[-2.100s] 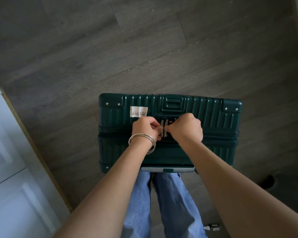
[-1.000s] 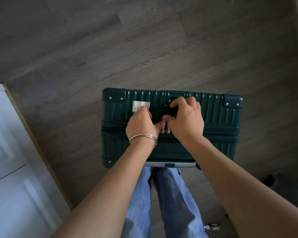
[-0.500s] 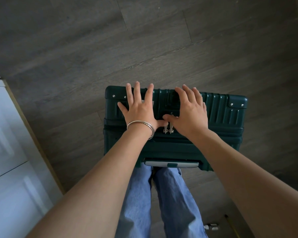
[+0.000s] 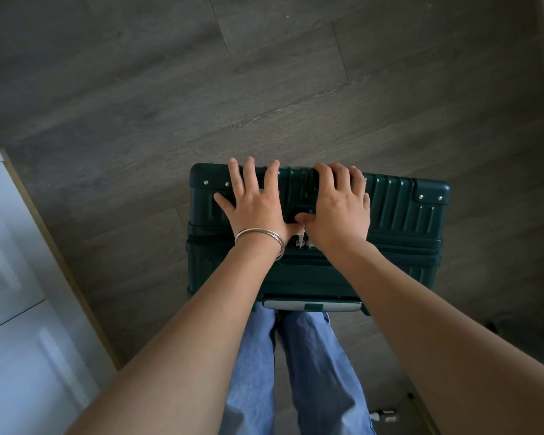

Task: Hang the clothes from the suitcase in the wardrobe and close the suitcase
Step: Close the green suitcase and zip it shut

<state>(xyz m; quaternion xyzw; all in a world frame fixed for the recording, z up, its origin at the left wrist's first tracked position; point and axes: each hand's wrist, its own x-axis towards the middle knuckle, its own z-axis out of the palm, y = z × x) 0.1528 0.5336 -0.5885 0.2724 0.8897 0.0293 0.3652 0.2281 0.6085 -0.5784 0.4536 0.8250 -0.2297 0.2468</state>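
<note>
Underfoot, grey wood-look floor (image 4: 264,89) w/ green suitcase (image 4: 405,215), maybe wardrobe (image 4: 19,309) left.

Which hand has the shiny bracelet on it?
The left hand. Silver bangles circle its wrist, and its fingers spread flat on the green suitcase. The right hand has a bare wrist.

dim, soft daylight | brighter at left | wide-angle bend at edges | corners dark, slightly soft

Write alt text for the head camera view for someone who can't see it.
Both hands, left hand and right hand, rest palm-down on a closed dark green suitcase standing on grey wood floor. Zipper pulls meet between the wrists.
</note>
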